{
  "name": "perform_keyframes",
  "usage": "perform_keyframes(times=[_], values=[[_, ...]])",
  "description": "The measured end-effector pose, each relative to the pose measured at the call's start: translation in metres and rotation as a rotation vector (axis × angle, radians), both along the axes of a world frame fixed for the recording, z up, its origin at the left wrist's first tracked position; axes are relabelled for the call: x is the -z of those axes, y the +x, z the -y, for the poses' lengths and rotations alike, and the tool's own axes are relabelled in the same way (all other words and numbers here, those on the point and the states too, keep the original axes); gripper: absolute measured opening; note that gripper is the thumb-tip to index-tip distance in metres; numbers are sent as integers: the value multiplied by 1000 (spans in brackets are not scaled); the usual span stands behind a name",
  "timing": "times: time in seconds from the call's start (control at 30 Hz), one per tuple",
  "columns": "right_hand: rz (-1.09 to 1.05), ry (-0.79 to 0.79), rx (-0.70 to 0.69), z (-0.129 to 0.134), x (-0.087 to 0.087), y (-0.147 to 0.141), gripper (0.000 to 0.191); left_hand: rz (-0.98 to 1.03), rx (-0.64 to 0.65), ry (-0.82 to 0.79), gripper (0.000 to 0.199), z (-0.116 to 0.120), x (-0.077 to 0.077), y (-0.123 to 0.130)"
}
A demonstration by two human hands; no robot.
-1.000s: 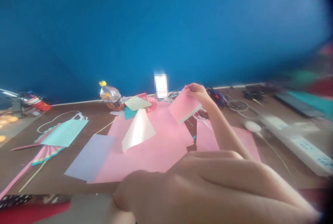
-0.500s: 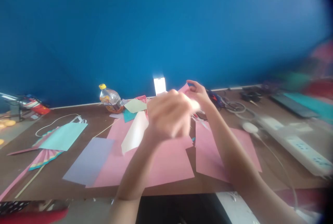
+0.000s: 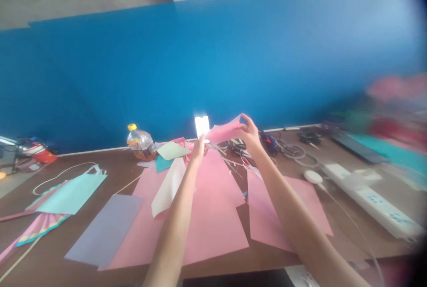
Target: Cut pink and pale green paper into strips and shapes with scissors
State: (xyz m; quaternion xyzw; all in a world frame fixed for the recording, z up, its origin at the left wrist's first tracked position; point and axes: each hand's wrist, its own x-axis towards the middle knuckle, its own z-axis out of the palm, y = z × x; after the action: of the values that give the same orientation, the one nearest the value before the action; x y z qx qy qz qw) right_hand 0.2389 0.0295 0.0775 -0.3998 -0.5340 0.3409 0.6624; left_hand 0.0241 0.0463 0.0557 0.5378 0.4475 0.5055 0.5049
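Above the far part of the brown table, a small pink paper (image 3: 224,131) is stretched between my hands. My left hand (image 3: 199,148) is closed on its left end, in front of a bright phone (image 3: 202,125). At the right end, my right hand (image 3: 249,132) pinches the paper between thumb and fingers. Large pink sheets (image 3: 213,220) lie on the table under my forearms, with a curled white sheet (image 3: 168,187) on top. A lilac sheet (image 3: 105,229) overlaps their left side.
An orange-brown drink bottle (image 3: 142,145) with a yellow cap stands at the back left. A light blue sheet (image 3: 71,193) covers part of a folded paper fan. Cables and a white power strip (image 3: 373,198) lie right.
My left hand has moved from in front of the paper to its left end, and the pink paper now shows stretched between both hands. The view has tilted upward.
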Motion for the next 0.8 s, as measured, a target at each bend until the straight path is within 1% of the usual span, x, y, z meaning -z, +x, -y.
perform_keyframes(times=[0.07, 0.13, 0.2, 0.27, 0.37, 0.43, 0.5, 0.53, 0.67, 0.8], values=[[32, -22, -5, -7, 7, -3, 77, 22, -13, 28, 46, 0, 4, 3], [32, -57, 23, -16, 18, -6, 78, 61, -44, 72, 42, 0, 10, 5], [-5, -117, 45, -25, 29, -8, 77, 81, -72, 107, 40, 1, 20, 5], [-17, -179, 23, -29, 40, -8, 69, 67, -95, 134, 38, 5, 33, 4], [-38, -243, 24, -24, 52, -8, 61, -4, -161, 119, 39, 15, 51, 2], [-49, -259, 11, -16, 58, -8, 52, -83, -213, 90, 40, 23, 59, -1], [-51, -269, -31, -8, 63, -11, 44, -148, -246, 75, 40, 31, 63, -5], [-56, -280, -54, -5, 65, -13, 42, -169, -255, 70, 41, 34, 63, -6], [-145, -364, -91, -4, 70, -24, 51, -202, -262, 51, 41, 40, 63, -10], [-228, -363, -95, -14, 71, -29, 58, -211, -271, 123, 33, 39, 64, -9]])
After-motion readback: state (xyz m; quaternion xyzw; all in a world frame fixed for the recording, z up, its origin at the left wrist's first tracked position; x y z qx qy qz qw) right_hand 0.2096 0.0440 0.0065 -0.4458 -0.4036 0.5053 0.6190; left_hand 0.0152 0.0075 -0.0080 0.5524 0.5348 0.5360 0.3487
